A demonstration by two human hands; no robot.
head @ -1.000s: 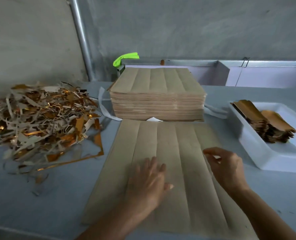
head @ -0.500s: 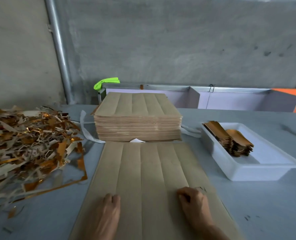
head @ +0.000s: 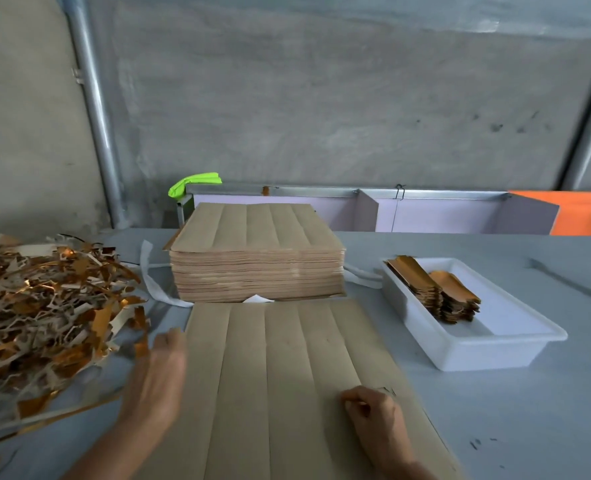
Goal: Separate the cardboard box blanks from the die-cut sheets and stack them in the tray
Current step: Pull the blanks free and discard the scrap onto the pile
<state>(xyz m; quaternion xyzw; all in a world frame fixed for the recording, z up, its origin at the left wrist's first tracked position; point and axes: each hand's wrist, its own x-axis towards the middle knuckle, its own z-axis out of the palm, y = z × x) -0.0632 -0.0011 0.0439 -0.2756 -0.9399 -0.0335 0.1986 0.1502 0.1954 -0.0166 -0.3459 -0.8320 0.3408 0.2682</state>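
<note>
A brown die-cut sheet (head: 287, 368) lies flat on the grey table in front of me, scored into long strips. Behind it stands a thick pile of the same sheets (head: 257, 261). My left hand (head: 157, 382) is at the sheet's left edge, fingers straight and blurred, holding nothing. My right hand (head: 373, 415) rests on the sheet's right part with its fingers curled, pinching at the surface near a small torn spot. The white tray (head: 477, 344) at the right holds two short piles of gold-faced box blanks (head: 432, 292).
A big heap of brown and gold offcut strips (head: 44, 306) covers the table's left side. White strapping (head: 148, 278) lies by the sheet pile. A green object (head: 193, 183) and a low partition (head: 391, 209) stand against the concrete wall behind.
My left hand has slid off the sheet's middle to its left edge. My right hand stays low on the sheet's right side. The view has tilted upward.
</note>
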